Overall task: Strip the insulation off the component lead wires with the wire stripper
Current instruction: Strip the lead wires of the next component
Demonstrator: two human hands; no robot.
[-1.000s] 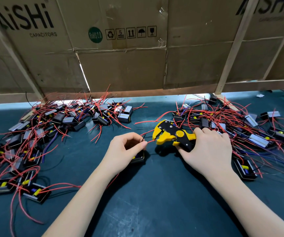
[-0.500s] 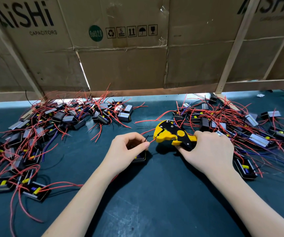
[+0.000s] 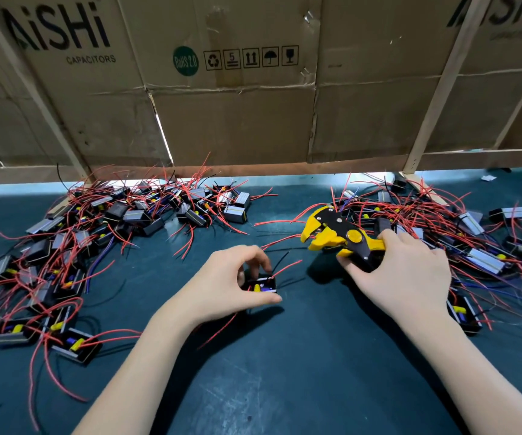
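My left hand (image 3: 228, 284) grips a small black component (image 3: 261, 285) between thumb and fingers on the dark green mat. Its red lead wire (image 3: 286, 266) and a black lead stick up to the right, free of the tool. My right hand (image 3: 404, 277) holds the handles of the yellow and black wire stripper (image 3: 335, 235). The stripper's jaws point left and hang a little above and to the right of the lead ends, with a gap between them.
A pile of black components with red wires (image 3: 102, 233) covers the mat's left side. Another such pile (image 3: 460, 233) lies at the right, behind my right hand. A cardboard wall (image 3: 253, 105) with wooden slats closes off the back.
The stripper has moved up and to the right, away from the wire. My left hand has shifted its hold, so the component shows between thumb and fingers.
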